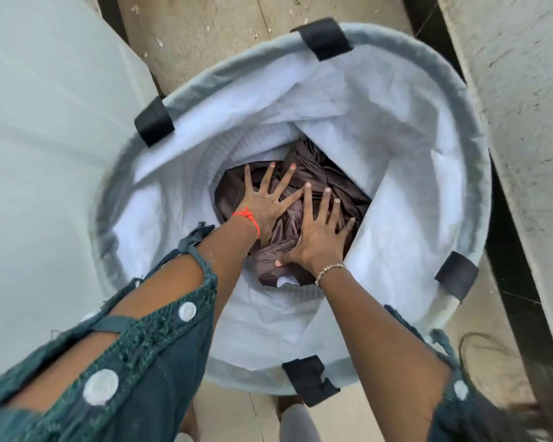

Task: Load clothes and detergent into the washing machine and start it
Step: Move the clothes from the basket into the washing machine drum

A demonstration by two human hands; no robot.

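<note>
Both hands, fingers splayed flat and gripping nothing, press on brown clothes (326, 173) at the bottom of a laundry hamper (460, 100). The left hand (267, 204), with a red thread (248, 216) at its wrist, lies toward 10 o'clock of the right hand (316, 240), which wears a metal bracelet (331, 271). White lining (396, 202) surrounds the clothes. Black tabs (326, 38) mark the rim at 12, 10, 4 and 6 o'clock. A white panel (45, 154) stands at 9 o'clock.

Head view, straight down, close above hamper (460, 116).

Home laundry area: fabric clothes hamper (406, 224)
</note>
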